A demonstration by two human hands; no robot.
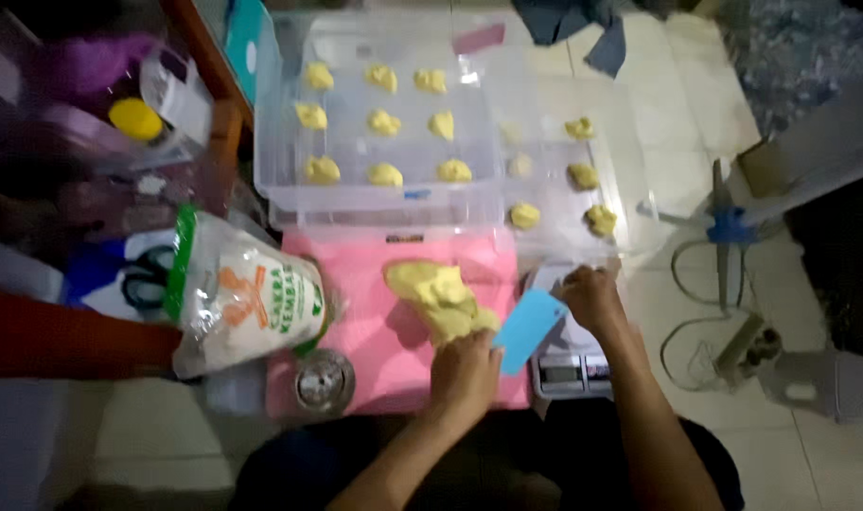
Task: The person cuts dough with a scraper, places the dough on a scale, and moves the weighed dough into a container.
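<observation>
Far to the left of both hands, a pair of scissors (146, 276) is lying beside a clear bag of white flour (242, 308) with orange print. The bag is lying on its side, with its green-edged top pointing up and away from the person. Just left of the left hand, a small round metal cup (324, 380) is standing on the near edge of a pink mat (365, 284).

The left hand (464, 374) is resting on the pink mat and is pressing with closed fingers on the near end of a lump of yellow dough (439, 295). The long axis of the dough is running diagonally, from the left hand up and to the left, away from the person. Between the two hands, a light blue scraper card (528, 328) is sitting tilted; its long axis is going from near the left hand up toward the right hand. I cannot tell which hand is holding the card.

The right hand (592, 295) is hanging over a small kitchen scale (569, 364) with bent fingers; what it is gripping, I cannot tell.

Beyond both hands, clear plastic trays (384, 203) are carrying rows of small yellow dough pieces (386, 123).
</observation>
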